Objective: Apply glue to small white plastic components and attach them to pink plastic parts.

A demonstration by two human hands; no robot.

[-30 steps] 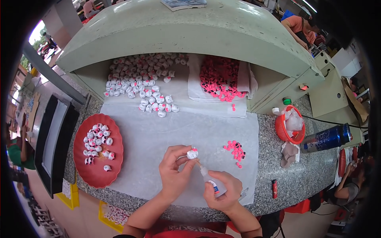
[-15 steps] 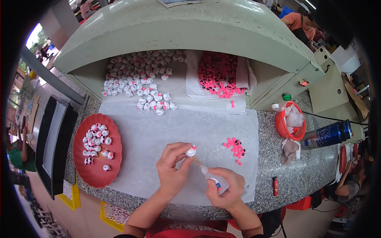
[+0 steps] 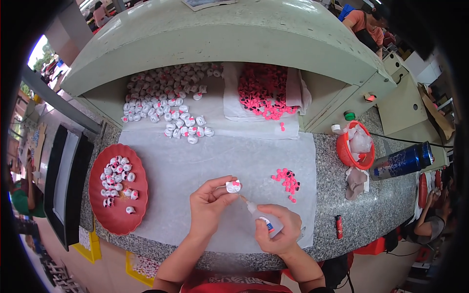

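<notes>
Between thumb and fingers, my left hand (image 3: pixel 210 199) pinches a small white figurine head (image 3: pixel 233 186) with a pink mark on it. My right hand (image 3: pixel 282 228) is wrapped round a small white glue bottle (image 3: pixel 266 220). The bottle's thin nozzle tip points up and left, close to the underside of the head; whether they touch I cannot tell. Both hands are above a white paper sheet (image 3: pixel 195 166). To their right lie small pink pieces (image 3: pixel 287 182), some with dark parts. A red scalloped plate (image 3: pixel 117 219) on the left holds several more white heads.
Many white heads (image 3: pixel 161 100) and a heap of pink pieces (image 3: pixel 264 93) lie under a pale green metal hood (image 3: pixel 220 44). On the right are a red basket (image 3: pixel 348 155), a blue can (image 3: pixel 403 161) and a red lighter (image 3: pixel 339 227). A black tray (image 3: pixel 66 185) stands far left.
The white head in my left hand has turned, showing more of its pink mark, and sits slightly further left. The bottle keeps nearly the same place. The whole view has shifted slightly.
</notes>
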